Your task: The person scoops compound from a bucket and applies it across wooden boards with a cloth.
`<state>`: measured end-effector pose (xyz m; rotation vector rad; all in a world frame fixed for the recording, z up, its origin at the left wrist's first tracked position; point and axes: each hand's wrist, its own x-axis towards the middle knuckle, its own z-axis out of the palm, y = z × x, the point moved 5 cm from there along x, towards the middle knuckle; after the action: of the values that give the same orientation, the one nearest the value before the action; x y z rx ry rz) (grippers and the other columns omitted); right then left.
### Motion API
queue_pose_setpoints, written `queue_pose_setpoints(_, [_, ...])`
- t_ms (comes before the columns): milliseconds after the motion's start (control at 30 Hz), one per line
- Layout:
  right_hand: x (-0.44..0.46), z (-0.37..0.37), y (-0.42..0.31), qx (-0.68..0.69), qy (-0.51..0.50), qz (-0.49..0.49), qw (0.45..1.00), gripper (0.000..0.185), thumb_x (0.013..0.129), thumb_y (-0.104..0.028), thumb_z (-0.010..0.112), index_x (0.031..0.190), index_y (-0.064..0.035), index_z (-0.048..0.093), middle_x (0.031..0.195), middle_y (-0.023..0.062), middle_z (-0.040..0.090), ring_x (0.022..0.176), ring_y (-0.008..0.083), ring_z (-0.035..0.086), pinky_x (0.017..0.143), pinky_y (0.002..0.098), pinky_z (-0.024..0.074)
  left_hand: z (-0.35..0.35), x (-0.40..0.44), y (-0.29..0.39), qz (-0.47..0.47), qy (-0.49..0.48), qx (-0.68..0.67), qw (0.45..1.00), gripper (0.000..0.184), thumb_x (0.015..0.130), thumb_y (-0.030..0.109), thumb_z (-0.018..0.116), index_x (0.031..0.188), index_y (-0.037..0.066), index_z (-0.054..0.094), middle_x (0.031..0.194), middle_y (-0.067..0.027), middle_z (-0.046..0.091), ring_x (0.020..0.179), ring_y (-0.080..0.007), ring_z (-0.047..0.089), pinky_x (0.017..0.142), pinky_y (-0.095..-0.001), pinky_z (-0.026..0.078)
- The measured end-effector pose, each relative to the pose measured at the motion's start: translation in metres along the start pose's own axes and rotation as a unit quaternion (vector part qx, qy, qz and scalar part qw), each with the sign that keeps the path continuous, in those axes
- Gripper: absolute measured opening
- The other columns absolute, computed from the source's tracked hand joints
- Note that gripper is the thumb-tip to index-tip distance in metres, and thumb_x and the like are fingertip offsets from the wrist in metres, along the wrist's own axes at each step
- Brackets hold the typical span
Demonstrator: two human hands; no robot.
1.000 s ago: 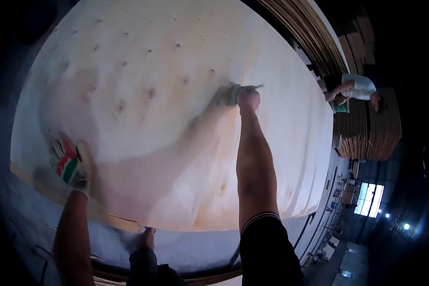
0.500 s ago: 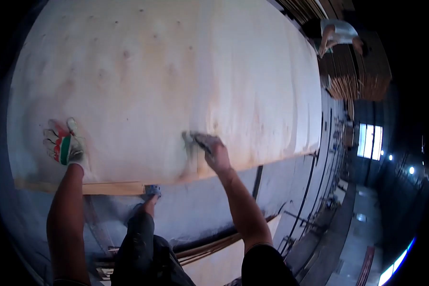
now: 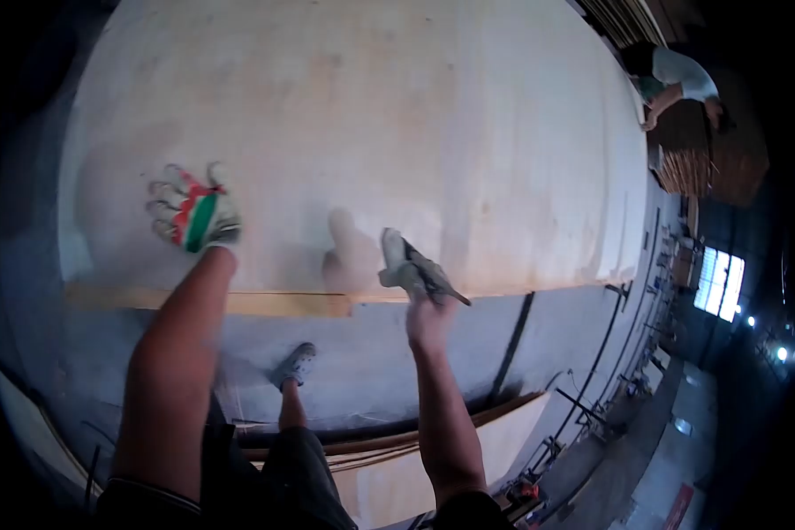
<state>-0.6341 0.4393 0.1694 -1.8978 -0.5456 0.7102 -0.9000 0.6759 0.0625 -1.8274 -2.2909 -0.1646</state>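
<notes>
A large, pale wood sheet lies in front of me. My left hand, in a white glove with red and green bands, is spread open over the sheet's left part, fingers stretched apart. Whether it touches the surface I cannot tell. My right hand, its fingers in a pale covering, is closed around a dark, narrow hand tool near the sheet's front edge. One pointed end of the tool sticks out past the wrist side; blur hides its exact kind.
A yellowish wood strip runs along the sheet's near edge. My shoe stands on the grey floor below. Behind my legs lie more stacked sheets. Another person bends beside a stack of boards at the upper right.
The view has shifted, with the sheet lower and farther right in parts. My right hand has drawn back toward the near edge and turned, tool still in it. The left hand stays spread.
</notes>
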Motion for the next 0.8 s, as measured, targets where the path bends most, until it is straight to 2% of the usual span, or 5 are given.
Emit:
queue_pose_setpoints(333, [-0.132, 0.179, -0.070, 0.066, -0.021, 0.034, 0.997, 0.028, 0.090, 0.005, 0.054, 0.116, 0.0095, 0.061, 0.111, 0.0114, 0.065, 0.106, 0.0180, 0.060, 0.097, 0.0313, 0.0461, -0.051, 0.019, -0.098, 0.039, -0.260, -0.313, 0.913, 0.062, 0.097, 0.038, 0.054, 0.150, 0.008, 0.040, 0.160, -0.0229, 0.027, 0.147, -0.0426, 0.025, 0.116, -0.0526, 0.026])
queue_pose_setpoints(400, [-0.145, 0.230, -0.101, 0.028, -0.024, 0.002, 0.999, 0.029, 0.090, 0.005, 0.053, 0.118, 0.0106, 0.060, 0.112, 0.0131, 0.064, 0.107, 0.0187, 0.060, 0.096, 0.0303, 0.0464, 0.003, 0.004, -0.155, 0.021, -0.440, -0.733, 0.518, 0.057, 0.093, 0.019, 0.062, 0.145, 0.005, 0.045, 0.155, -0.0212, 0.035, 0.144, -0.0397, 0.032, 0.115, -0.0479, 0.031])
queue_pose_setpoints(467, [-0.152, 0.294, -0.140, 0.018, -0.039, -0.008, 0.999, 0.029, 0.091, 0.004, 0.054, 0.118, 0.0110, 0.060, 0.112, 0.0134, 0.065, 0.106, 0.0187, 0.060, 0.096, 0.0301, 0.0464, -0.046, 0.055, -0.266, 0.184, -0.190, -0.630, 0.730, 0.052, 0.090, 0.006, 0.063, 0.140, 0.002, 0.050, 0.145, -0.0198, 0.049, 0.136, -0.0383, 0.045, 0.111, -0.0457, 0.038])
queue_pose_setpoints(767, [-0.033, 0.588, -0.220, 0.090, -0.122, -0.114, 0.982, 0.020, 0.090, -0.004, 0.054, 0.101, 0.0080, 0.067, 0.089, 0.0023, 0.065, 0.081, 0.0104, 0.056, 0.071, 0.0282, 0.0476, 0.081, 0.098, -0.779, -0.144, -0.316, -0.532, 0.772, 0.038, 0.099, 0.002, 0.054, 0.136, -0.003, 0.054, 0.112, -0.0064, 0.062, 0.096, -0.0138, 0.058, 0.085, -0.0263, 0.048])
queue_pose_setpoints(800, [-0.003, 0.617, -0.222, 0.081, -0.120, -0.100, 0.984, 0.023, 0.090, -0.003, 0.053, 0.105, 0.0078, 0.067, 0.090, 0.0037, 0.065, 0.082, 0.0112, 0.058, 0.073, 0.0284, 0.0501, 0.023, 0.136, -0.778, 0.010, -0.178, -0.309, 0.934, 0.039, 0.100, 0.005, 0.055, 0.137, -0.003, 0.053, 0.130, -0.0146, 0.060, 0.115, -0.0212, 0.058, 0.095, -0.0300, 0.047])
